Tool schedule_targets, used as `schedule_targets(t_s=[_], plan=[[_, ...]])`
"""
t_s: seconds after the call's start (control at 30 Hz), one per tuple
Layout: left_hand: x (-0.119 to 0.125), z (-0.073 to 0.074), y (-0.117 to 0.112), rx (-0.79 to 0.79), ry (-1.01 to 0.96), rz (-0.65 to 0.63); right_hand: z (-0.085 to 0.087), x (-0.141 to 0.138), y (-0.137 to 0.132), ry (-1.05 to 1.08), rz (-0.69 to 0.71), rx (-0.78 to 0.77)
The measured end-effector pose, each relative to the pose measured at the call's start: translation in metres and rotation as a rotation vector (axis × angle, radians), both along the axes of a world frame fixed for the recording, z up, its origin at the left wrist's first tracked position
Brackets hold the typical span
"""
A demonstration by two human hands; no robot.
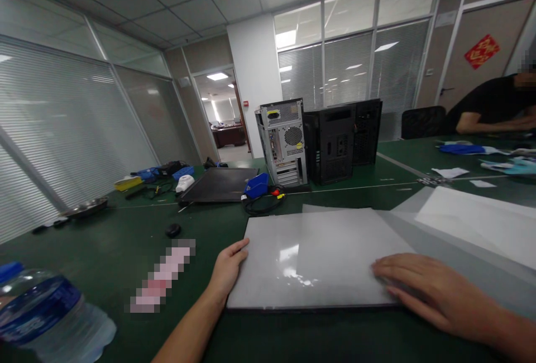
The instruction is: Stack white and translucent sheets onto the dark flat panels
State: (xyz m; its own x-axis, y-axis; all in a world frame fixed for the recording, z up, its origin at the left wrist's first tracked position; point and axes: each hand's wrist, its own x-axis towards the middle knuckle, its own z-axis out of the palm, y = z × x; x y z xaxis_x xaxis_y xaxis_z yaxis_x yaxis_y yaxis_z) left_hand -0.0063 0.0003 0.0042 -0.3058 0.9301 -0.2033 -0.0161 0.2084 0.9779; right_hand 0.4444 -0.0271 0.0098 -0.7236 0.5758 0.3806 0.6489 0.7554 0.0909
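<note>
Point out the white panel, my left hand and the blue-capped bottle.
White panel (280, 275): head view, on its glossy face, left of its middle.
Left hand (228, 267): head view, on the back of the hand.
Blue-capped bottle (49, 306): head view, on its blue label.

left hand (228, 265): holding white panel (268, 273) edge | right hand (431, 287): at panel's right side
</note>
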Motion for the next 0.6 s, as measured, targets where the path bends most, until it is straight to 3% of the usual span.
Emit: schedule_targets(t_s=[0.17,0.23,0.33,0.6], plan=[[0.001,0.000,0.001,0.008,0.066,0.015,-0.013,0.042,0.020,0.126,-0.368,-0.020],[0.002,0.001,0.000,0.009,0.074,0.014,-0.014,0.054,0.024,0.116,-0.445,-0.066],[0.003,0.003,-0.001,0.002,0.056,0.005,-0.010,0.054,0.023,0.098,-0.396,-0.140],[0.006,0.009,-0.005,-0.002,0.043,0.008,0.002,0.005,0.001,0.085,-0.100,-0.244]])
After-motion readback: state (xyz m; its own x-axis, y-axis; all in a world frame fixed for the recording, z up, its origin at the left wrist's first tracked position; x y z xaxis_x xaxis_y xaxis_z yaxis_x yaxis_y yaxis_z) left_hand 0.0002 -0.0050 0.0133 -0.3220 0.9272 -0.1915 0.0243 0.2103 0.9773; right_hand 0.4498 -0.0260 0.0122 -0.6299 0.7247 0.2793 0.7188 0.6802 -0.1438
